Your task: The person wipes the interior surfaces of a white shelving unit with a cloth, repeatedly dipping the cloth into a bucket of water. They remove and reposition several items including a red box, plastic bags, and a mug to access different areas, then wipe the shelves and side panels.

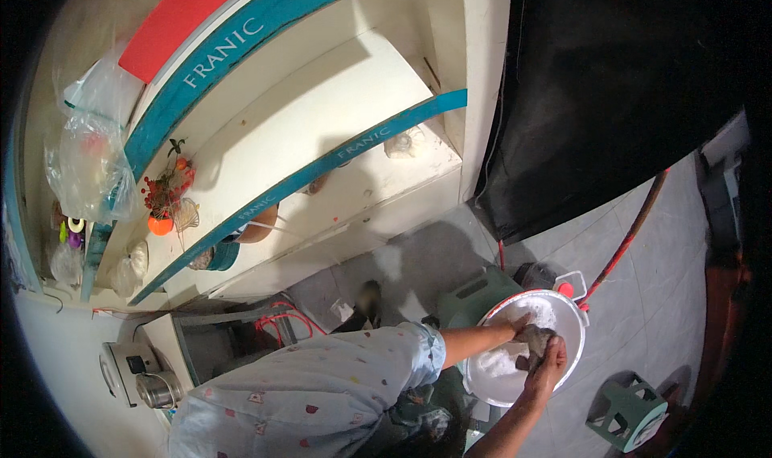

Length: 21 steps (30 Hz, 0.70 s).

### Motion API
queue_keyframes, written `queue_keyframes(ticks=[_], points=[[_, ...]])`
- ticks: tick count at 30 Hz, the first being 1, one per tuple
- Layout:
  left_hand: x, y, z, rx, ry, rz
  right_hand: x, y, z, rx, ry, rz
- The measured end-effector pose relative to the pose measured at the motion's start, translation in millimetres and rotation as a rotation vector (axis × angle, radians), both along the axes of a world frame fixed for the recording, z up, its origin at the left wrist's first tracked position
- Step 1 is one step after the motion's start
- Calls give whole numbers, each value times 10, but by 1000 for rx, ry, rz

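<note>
A white basin (572, 323) with a red-edged rim sits low at the right, and white foam or powder (492, 363) lies in it. Over the basin, both hands grip a limp grey-brown piece (539, 340); whether it is cloth or something else is unclear. My left hand (519, 326) reaches in from the left and has its fingers closed at the piece's upper edge, partly hidden by it. From below comes my right hand (550, 365), its fingers bent around the piece's right and lower side.
Green plastic stools stand behind the basin (473, 295) and at the lower right (629, 412). A red hose (629, 245) runs down beside the basin. A white shelf unit (314, 96) with blue edges fills the upper left. A black sheet (595, 96) hangs at upper right.
</note>
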State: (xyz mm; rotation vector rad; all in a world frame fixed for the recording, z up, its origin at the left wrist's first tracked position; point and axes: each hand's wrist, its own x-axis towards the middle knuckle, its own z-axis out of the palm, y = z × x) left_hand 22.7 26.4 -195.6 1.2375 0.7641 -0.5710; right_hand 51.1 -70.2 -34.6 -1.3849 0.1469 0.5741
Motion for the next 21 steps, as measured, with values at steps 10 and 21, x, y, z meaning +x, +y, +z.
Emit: queue_keyframes(ticks=[10, 21], points=[[-50, 64, 497, -667, 116, 369, -213, -50, -349, -629, -568, 496], [-33, -398, -274, -925, -26, 330, -106, 150, -728, 548, 288, -245]])
